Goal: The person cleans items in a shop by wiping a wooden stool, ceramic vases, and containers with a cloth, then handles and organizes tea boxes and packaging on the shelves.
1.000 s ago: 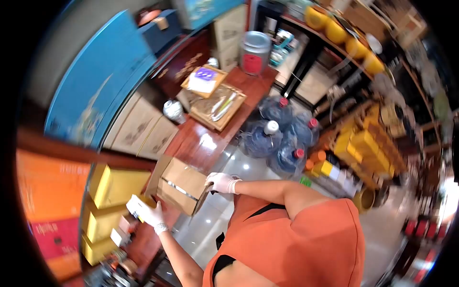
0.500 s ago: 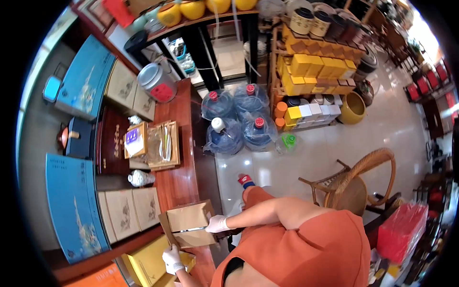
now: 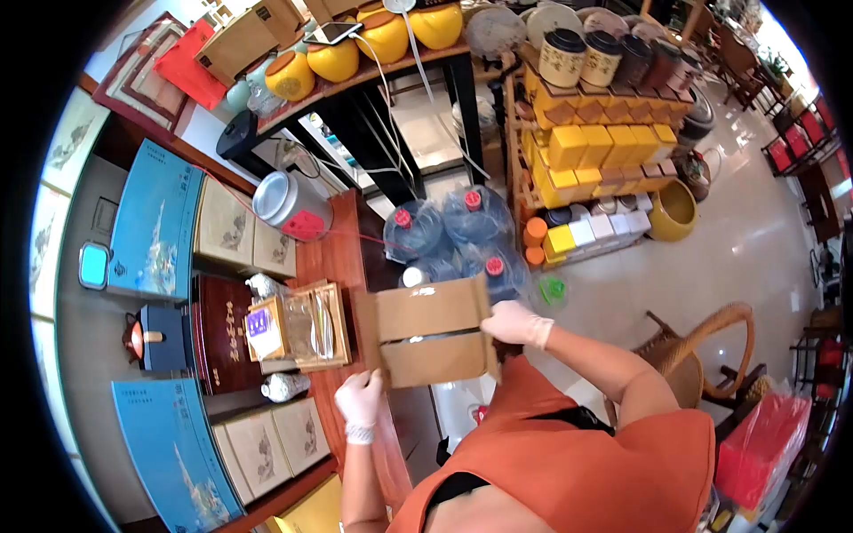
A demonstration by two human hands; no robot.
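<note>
A brown cardboard box (image 3: 431,360) is lifted in front of me, beside the wooden counter. Its top flaps nearly meet, with a narrow dark slit between them, and a side flap sticks out. My left hand (image 3: 360,400), in a white glove, is closed on the lower left corner of the box. On the opposite side, my gloved right hand (image 3: 517,323) grips the right edge. The fingers of both hands are partly hidden by the cardboard.
A red-brown counter (image 3: 342,258) at left bears a wooden tray (image 3: 336,324), a metal canister (image 3: 283,200) and boxed goods. Large water bottles (image 3: 475,218) stand on the floor behind the cardboard box. A yellow-box shelf (image 3: 586,147) and a wicker chair (image 3: 680,360) stand at right.
The cardboard box has risen off the counter's near end and moved forward and right, with my hands on it. My left hand has come up to its left corner. The camera view has shifted.
</note>
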